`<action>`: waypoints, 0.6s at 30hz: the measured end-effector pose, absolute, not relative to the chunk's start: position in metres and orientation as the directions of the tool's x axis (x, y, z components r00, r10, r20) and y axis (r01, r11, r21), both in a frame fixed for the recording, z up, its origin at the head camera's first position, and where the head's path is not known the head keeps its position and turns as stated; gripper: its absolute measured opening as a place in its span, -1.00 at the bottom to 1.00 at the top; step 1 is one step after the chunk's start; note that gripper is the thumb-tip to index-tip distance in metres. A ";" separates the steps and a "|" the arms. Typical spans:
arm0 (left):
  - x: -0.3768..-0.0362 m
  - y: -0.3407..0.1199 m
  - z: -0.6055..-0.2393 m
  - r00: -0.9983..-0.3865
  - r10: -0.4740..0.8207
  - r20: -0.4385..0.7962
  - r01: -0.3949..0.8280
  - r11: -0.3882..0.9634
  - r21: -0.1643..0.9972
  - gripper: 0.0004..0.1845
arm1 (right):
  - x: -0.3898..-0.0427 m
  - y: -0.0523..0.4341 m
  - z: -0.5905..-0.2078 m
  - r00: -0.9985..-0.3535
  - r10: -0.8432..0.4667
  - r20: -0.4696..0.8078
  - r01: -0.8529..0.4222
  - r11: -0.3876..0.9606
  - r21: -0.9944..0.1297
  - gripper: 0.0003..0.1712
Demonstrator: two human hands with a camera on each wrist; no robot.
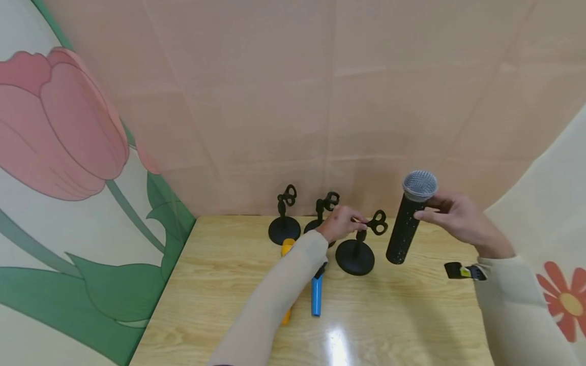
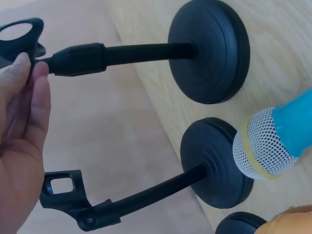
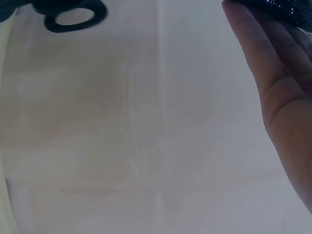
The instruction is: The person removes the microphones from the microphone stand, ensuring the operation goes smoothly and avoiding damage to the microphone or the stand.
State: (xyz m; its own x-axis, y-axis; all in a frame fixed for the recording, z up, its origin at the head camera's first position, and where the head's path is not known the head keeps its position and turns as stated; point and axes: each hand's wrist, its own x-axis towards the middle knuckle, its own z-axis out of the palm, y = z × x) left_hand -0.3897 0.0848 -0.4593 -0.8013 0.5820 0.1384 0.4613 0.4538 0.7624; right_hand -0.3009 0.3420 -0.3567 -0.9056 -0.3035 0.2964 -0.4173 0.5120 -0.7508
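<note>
My left hand (image 1: 340,223) pinches the top of the nearest black microphone stand (image 1: 355,257), just below its ring-shaped clip (image 1: 378,222). The left wrist view shows thumb and fingertips on the neck under that clip. To the right of the stand, my right hand (image 1: 462,223) grips a black microphone (image 1: 402,234) with a silver mesh head, tilted and raised above the table. Only part of its dark speckled body (image 3: 287,9) shows in the right wrist view. The microphone and the clip are apart.
Two more black stands, one at the left (image 1: 284,231) and one in the middle (image 1: 330,200), stand along the table's back edge. A blue microphone (image 1: 317,296) and a yellow-orange one (image 1: 288,246) lie partly behind my left forearm. A beige cloth backdrop (image 1: 256,127) hangs behind the wooden table (image 1: 220,284).
</note>
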 end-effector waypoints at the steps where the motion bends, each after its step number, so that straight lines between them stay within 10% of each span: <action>1: -0.390 0.085 -0.459 -0.807 0.576 0.129 0.440 0.441 0.782 -0.81 | -0.300 0.342 -0.359 -0.899 -0.315 0.304 -0.431 0.509 -0.745 -0.53; 18: -0.385 0.093 -0.467 -0.869 0.486 0.095 0.253 0.270 0.929 -0.75 | -0.286 0.339 -0.400 -0.912 -0.314 0.263 -0.397 0.521 -0.756 -0.50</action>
State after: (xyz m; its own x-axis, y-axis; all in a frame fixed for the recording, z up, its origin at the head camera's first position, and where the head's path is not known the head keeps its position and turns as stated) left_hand -0.3853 0.0930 -0.4669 -0.8686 0.4863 0.0949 0.2528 0.2703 0.9290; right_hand -0.2857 0.3393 -0.4005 -0.9122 -0.3144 0.2627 -0.3971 0.5207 -0.7557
